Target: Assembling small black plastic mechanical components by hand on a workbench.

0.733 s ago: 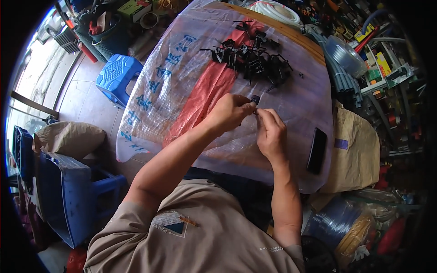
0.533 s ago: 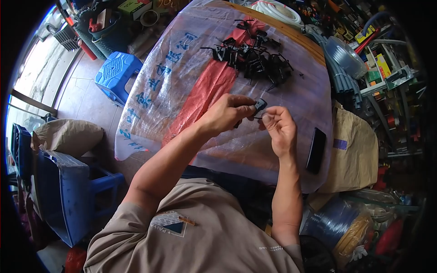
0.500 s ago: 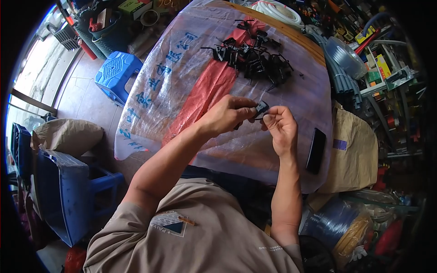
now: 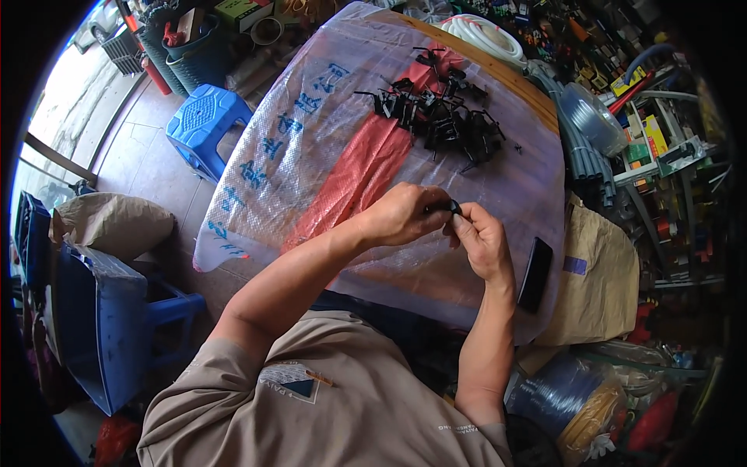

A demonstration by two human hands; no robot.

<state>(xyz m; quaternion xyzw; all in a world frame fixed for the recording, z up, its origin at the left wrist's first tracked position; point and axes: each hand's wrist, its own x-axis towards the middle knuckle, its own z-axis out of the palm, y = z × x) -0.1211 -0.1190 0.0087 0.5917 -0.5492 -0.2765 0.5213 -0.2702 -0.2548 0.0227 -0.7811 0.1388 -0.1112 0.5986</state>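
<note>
My left hand [image 4: 406, 215] is closed around a small black plastic part [image 4: 454, 207], held above the near half of the covered table. From the right, my right hand [image 4: 484, 237] pinches at the same part, thumb and fingertips pressed together. Most of the part is hidden by my fingers, so its exact kind does not show. Farther off lies a loose pile of black parts [image 4: 459, 128] with thin arms or bars sticking out, and a tiny black piece [image 4: 518, 148] sits right of the pile.
A translucent woven sheet [image 4: 272, 194] with a red stripe covers the table. A black phone [image 4: 535, 275] lies at its right edge. Blue stools [image 4: 204, 124] stand to the left, a brown paper sack [image 4: 603, 280] to the right. Crowded shelves [image 4: 661, 148] line the right side.
Both hands have drawn closer together, and the black part is now more covered by my fingers. The whole view has shifted slightly, with the pile appearing a little lower.
</note>
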